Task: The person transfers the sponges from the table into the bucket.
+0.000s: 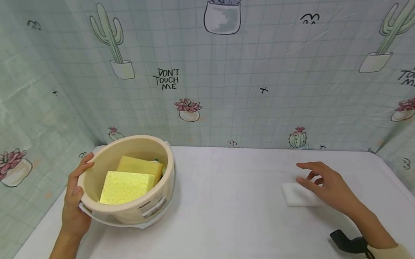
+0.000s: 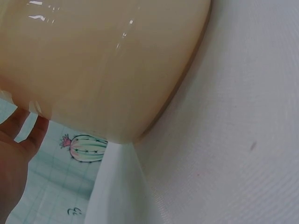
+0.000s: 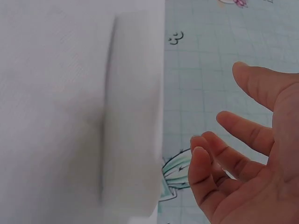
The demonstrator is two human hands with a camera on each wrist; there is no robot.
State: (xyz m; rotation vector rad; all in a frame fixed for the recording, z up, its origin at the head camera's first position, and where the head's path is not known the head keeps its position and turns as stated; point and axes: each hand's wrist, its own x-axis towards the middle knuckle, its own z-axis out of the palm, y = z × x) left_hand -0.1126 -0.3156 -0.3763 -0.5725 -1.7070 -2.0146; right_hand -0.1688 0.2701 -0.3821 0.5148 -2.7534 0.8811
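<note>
White table (image 1: 234, 208) before cactus-print walls (image 1: 260, 61); left grip (image 1: 76, 199) clasps bucket (image 1: 133, 209), right grip (image 1: 328, 185) spread.

— Colour of the tub (image 1: 133, 209) in the left hand (image 1: 73, 203)?
— Beige all over, with a white and grey label toward the right hand (image 1: 329, 187). Same glossy beige in the left wrist view.
— Inside it?
— Pale yellow sponge (image 1: 126, 186), speckled, nearest the left hand's thumb; darker mustard yellow sponge (image 1: 141, 166) just behind; a sliver of green beyond.
— Under the right hand's fingers?
— Plain white block (image 1: 299, 194) on a plain white tablecloth (image 1: 228, 216).
— Beyond both hands?
— Pale mint backdrop (image 1: 260, 61) with a fine white grid, printed with green cacti in white pots, pink succulents, and black "DON'T TOUCH ME" lettering.
— By the wrists?
— Black straps; cream sleeve (image 1: 400, 251) on the right.
</note>
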